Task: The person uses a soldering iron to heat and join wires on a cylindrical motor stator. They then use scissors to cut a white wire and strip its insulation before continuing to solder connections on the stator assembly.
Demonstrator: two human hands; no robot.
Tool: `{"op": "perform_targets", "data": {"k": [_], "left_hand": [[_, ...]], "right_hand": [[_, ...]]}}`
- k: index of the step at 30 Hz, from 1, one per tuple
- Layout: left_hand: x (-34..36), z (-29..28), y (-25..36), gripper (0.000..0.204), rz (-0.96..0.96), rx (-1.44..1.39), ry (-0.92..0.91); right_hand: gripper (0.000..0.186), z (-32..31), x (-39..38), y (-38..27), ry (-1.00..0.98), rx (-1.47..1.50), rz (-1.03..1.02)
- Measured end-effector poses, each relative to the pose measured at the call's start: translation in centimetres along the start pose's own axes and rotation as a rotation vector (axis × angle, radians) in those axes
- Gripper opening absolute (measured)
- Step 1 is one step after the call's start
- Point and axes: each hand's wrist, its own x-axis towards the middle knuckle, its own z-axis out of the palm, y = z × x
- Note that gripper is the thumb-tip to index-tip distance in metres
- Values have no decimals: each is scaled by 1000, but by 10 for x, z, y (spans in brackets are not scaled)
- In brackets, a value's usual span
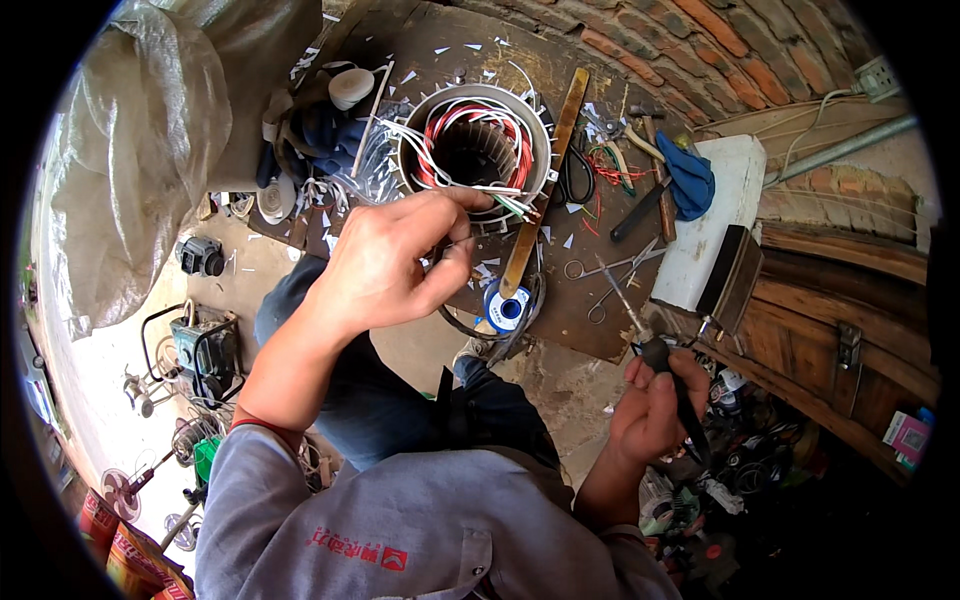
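Observation:
My left hand [405, 255] is curled above the near rim of a round metal motor stator [405, 155]. Its index finger reaches to the white and green wire ends [515, 205] at that rim. Whether its thumb and other fingers pinch anything thin is hidden. Red and white lead wires [428, 150] coil round the inside of the stator. Off to the right and lower, my right hand [650, 410] is wrapped round the dark handle of a soldering iron [655, 352]. The iron's metal tip points up and left, apart from the stator. A blue solder spool [493, 300] stands near the table edge.
On the dark table [590, 325] lie a flat wooden strip [570, 110], scissors [612, 283], a hammer [664, 200], black-handled scissors [577, 178] and white scraps. A blue cloth [688, 180] hangs over a white box [735, 175] at right. Brick wall [640, 45] bounds the far side.

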Motion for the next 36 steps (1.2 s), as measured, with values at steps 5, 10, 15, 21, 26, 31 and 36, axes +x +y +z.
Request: {"op": "perform_targets", "data": {"k": [5,10,15,21,26,31,36], "left_hand": [[-1,-3,4,8,-45,2,-56],[-2,-6,5,10,-11,2,-75],[-5,-2,7,11,12,66,-46],[-4,1,10,11,-100,82,-42],[-2,6,6,11,51,76,-90],[-2,3,1,12,91,83,-153],[1,0,4,12,74,114,-177]], "right_hand": [[27,-1,-3,-2,-75,-14,9],[27,0,-6,0,-51,-10,14],[27,0,-9,3,3,17,16],[27,3,-12,2,-7,25,31],[27,1,-13,1,-9,11,38],[27,2,-15,1,14,14,47],[27,5,-15,3,-4,16,45]]}}
